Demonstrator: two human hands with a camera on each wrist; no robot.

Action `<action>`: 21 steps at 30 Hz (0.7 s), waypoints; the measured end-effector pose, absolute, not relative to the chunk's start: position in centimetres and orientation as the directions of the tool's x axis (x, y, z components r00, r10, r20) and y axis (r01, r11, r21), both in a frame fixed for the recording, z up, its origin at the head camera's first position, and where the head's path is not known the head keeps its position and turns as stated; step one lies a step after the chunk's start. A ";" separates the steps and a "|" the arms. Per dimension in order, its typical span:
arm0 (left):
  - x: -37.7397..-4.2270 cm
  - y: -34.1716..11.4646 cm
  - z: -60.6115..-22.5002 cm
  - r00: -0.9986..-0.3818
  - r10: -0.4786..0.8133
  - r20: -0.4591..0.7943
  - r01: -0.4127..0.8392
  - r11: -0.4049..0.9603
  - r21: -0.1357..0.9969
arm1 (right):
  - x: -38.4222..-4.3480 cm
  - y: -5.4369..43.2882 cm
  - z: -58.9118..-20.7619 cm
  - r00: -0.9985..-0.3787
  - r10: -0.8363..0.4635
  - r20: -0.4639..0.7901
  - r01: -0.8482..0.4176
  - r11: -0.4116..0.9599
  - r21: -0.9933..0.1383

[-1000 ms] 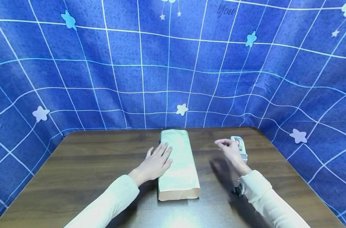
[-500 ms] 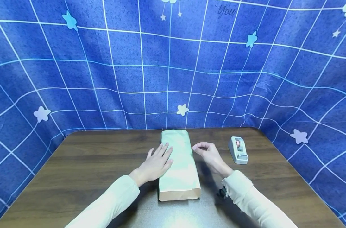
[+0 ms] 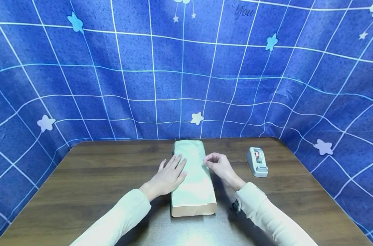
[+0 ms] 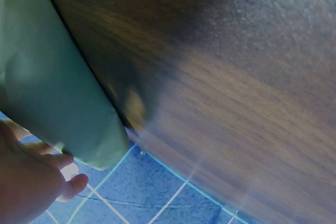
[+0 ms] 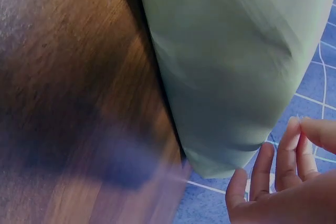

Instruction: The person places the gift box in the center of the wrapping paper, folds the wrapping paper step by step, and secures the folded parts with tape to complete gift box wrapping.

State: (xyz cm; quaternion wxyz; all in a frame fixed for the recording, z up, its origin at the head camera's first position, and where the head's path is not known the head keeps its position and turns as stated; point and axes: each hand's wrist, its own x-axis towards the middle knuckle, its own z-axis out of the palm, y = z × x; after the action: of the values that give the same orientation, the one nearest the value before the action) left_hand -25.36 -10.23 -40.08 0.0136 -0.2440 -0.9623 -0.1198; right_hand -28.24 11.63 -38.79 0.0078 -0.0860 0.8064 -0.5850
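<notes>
A long box-shaped package (image 3: 195,189) wrapped in pale green paper lies lengthwise on the table. My left hand (image 3: 165,178) rests on its top near the left edge, fingers spread and straight. At the package's right edge is my right hand (image 3: 222,168), thumb and index finger pinched together. In the right wrist view a tiny clear sliver, apparently a piece of tape (image 5: 300,116), shows at those fingertips; the other fingers of the right hand (image 5: 281,182) are loosely bent. The left wrist view shows part of the left hand (image 4: 31,182) beside the package (image 4: 58,77).
A white tape dispenser (image 3: 257,163) with a small roll stands to the right of my right hand on the brown wooden table (image 3: 112,167). Behind the table's far edge hangs a blue curtain (image 3: 137,82) with white grid lines and stars.
My right hand has moved left from beside the tape dispenser to the package's right edge, keeping its pinch. The left hand and the package have stayed in place.
</notes>
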 end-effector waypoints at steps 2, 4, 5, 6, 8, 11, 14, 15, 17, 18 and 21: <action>-25.4 -10.2 -40.1 -0.882 0.464 0.082 0.470 0.853 0.226 | -28.3 11.6 -38.8 -0.982 -0.160 0.104 -0.151 0.322 -0.934; -25.4 -10.2 -40.1 -0.883 0.462 0.081 0.468 0.855 0.223 | -28.4 11.6 -38.8 -0.976 -0.176 0.131 -0.186 0.346 -0.920; -25.4 -10.2 -40.1 -0.884 0.461 0.078 0.466 0.856 0.222 | -28.5 11.6 -38.8 -0.972 -0.188 0.144 -0.203 0.353 -0.913; -25.4 -10.2 -40.1 -0.885 0.459 0.076 0.464 0.857 0.223 | -28.5 11.6 -38.8 -0.966 -0.201 0.161 -0.226 0.363 -0.904; -25.4 -10.2 -40.1 -0.886 0.458 0.074 0.463 0.858 0.224 | -28.6 11.6 -38.7 -0.953 -0.232 0.193 -0.272 0.384 -0.882; -25.3 -10.2 -40.0 -0.886 0.458 0.072 0.462 0.859 0.222 | -28.8 11.6 -38.7 -0.933 -0.276 0.229 -0.327 0.393 -0.859; -25.4 -10.2 -40.0 -0.885 0.459 0.078 0.465 0.858 0.217 | -29.1 11.6 -38.7 -0.913 -0.321 0.252 -0.373 0.409 -0.833; -25.4 -10.2 -40.0 -0.885 0.459 0.079 0.465 0.859 0.215 | -29.2 11.6 -38.7 -0.908 -0.332 0.257 -0.384 0.411 -0.827; -25.5 -10.2 -40.1 -0.885 0.458 0.081 0.464 0.859 0.215 | -29.4 11.5 -38.8 -0.903 -0.347 0.255 -0.394 0.427 -0.814; -25.5 -10.2 -40.1 -0.885 0.458 0.081 0.464 0.859 0.216 | -29.5 11.5 -38.8 -0.902 -0.351 0.251 -0.394 0.434 -0.810; -25.5 -10.2 -40.2 -0.885 0.459 0.080 0.465 0.859 0.214 | -29.8 11.4 -38.9 -0.912 -0.343 0.224 -0.369 0.449 -0.814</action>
State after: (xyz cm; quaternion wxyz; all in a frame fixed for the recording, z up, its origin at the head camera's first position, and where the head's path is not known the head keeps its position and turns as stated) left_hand -25.53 -10.23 -40.19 0.0132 -0.2397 -0.9640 -0.1143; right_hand -29.76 11.43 -38.87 -0.0134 -0.2093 0.8511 -0.4812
